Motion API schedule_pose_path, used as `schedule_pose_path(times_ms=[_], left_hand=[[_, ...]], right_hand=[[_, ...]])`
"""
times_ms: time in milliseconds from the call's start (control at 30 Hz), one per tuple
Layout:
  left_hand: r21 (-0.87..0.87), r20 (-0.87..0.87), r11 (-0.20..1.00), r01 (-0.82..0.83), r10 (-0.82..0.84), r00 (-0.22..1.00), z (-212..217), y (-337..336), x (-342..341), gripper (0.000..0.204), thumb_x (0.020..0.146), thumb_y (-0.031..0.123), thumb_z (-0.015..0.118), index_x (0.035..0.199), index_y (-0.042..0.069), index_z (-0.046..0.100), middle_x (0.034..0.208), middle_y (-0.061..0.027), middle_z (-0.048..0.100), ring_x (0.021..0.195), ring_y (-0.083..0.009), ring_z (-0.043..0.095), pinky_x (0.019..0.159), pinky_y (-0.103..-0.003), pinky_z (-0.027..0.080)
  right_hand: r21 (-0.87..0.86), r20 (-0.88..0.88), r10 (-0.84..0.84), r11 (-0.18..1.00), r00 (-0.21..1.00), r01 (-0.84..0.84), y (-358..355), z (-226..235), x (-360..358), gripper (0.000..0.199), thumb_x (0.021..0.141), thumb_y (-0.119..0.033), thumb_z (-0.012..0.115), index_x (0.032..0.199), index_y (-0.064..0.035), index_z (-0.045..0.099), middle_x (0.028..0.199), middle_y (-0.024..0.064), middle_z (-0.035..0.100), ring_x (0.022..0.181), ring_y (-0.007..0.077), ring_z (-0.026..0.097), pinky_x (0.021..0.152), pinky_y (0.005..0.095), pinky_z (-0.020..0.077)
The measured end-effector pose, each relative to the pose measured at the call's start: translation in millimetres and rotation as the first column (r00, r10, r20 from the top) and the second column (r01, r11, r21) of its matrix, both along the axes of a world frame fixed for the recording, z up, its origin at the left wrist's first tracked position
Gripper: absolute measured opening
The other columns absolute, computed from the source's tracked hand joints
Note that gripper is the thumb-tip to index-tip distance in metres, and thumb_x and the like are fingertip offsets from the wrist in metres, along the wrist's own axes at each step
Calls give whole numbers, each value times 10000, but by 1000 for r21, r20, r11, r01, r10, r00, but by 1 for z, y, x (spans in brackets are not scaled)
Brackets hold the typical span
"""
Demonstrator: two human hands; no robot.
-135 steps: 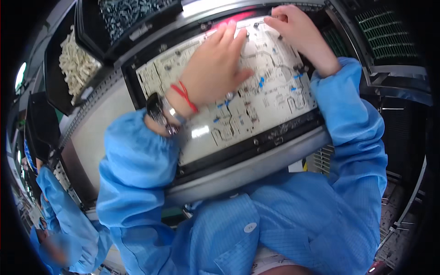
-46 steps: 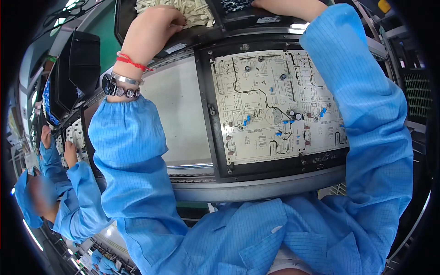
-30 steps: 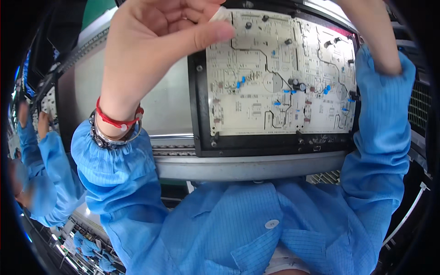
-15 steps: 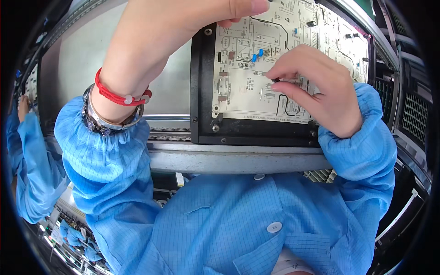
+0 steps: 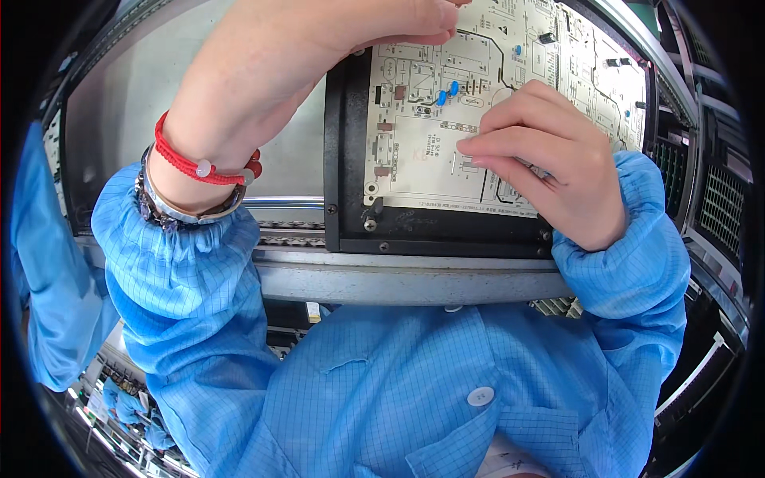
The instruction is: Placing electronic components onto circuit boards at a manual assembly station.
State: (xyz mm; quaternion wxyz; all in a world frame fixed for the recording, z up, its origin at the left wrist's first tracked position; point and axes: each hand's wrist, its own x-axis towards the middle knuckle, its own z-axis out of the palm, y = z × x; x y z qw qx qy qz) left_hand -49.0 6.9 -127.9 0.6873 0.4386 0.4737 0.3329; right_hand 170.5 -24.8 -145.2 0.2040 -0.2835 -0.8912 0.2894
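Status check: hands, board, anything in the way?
Right hand fingertips pressed on circuit board. Left hand at its top edge. Board sits in black tray. Nothing blocking.

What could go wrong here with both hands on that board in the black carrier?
The right hand pinches at the circuit board with fingertips together; whatever it holds is too small to see, so a misplaced or bent lead seems possible. The left hand reaches over the top edge, and its wrist's red bracelet hangs loose near the black carrier, where it might snag the blue capacitors.
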Motion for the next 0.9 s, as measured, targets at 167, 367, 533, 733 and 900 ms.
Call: schedule_pose_path(times_ms=[167,367,533,733,900], left_hand=[[-4,-6,1000,-23,23,1000,-5,-2,-6,255,835,47,647,1074,-35,619,919,-95,669,843,-121,631,770,-208,497],[2,-10,1000,-29,29,1000,-5,-3,-7,263,822,48,664,1068,-35,621,925,-98,670,835,-115,629,769,-202,496],[-3,-17,999,-35,35,999,-3,-2,-5,258,820,41,664,1063,-37,622,928,-101,672,841,-115,632,772,-206,502],[10,-29,1000,-9,10,1000,6,2,4,259,826,44,666,1063,-46,618,948,-117,673,844,-109,639,779,-203,509],[83,-89,996,-40,48,995,-5,-1,-3,199,797,30,650,994,2,645,936,-83,669,841,-157,632,751,-264,495]], right_hand=[[3,-11,-38,999,999,38,-2,-1,-7,169,699,0,707,864,-11,667,812,91,607,747,226,557,651,304,460],[21,-33,-35,999,999,35,-2,-4,-11,162,703,-7,711,858,-11,664,807,91,616,741,223,561,646,305,462],[43,-53,-40,998,998,42,-6,-6,-14,163,691,-10,718,844,-9,662,792,86,603,735,229,551,640,301,460],[267,-6,-8,964,1000,9,-4,1,-8,229,662,-47,737,876,-9,665,795,86,594,735,249,545,650,316,463],[100,23,-141,985,990,138,19,33,17,257,719,-52,715,965,-1,660,932,103,648,889,232,594,768,309,481]])
